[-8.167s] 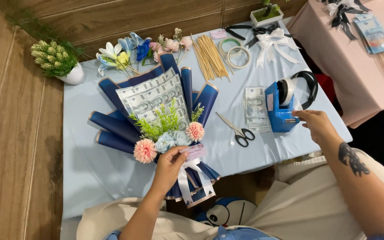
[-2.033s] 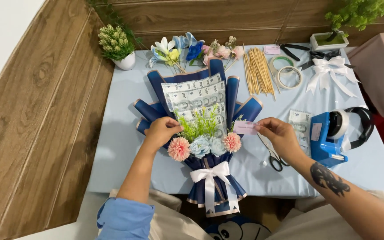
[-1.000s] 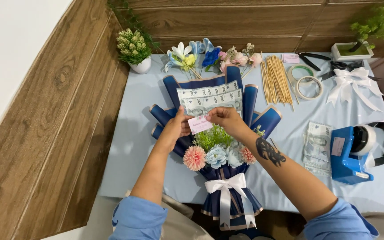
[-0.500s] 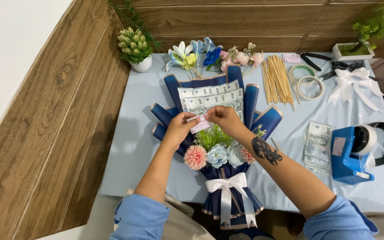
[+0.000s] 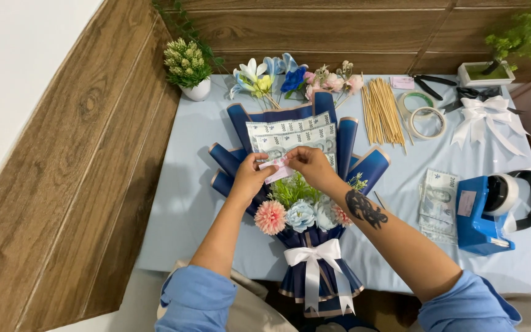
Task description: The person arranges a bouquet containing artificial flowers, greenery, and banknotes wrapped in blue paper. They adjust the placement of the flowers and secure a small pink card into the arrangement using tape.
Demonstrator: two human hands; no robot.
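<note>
Both hands on bouquet (image 5: pixel 302 184): left hand (image 5: pixel 250 178) and right hand (image 5: pixel 310 166) pinching pink card (image 5: pixel 276 170) between fingertips, above greenery.

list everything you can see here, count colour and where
small card: one, pink, pinched between both hands over the bouquet
bouquet: one, navy wrap with banknotes, pink and pale blue flowers, table centre
bow: one, white, on the bouquet stem
skewers: a bundle, tan, upper centre
tape rolls: two, clear, right of the skewers
tape dispenser: one, blue, right edge
banknotes: small stack, left of the dispenser
potted plant: one, green, far left corner
left hand: one, on the card
right hand: one, on the card
</note>
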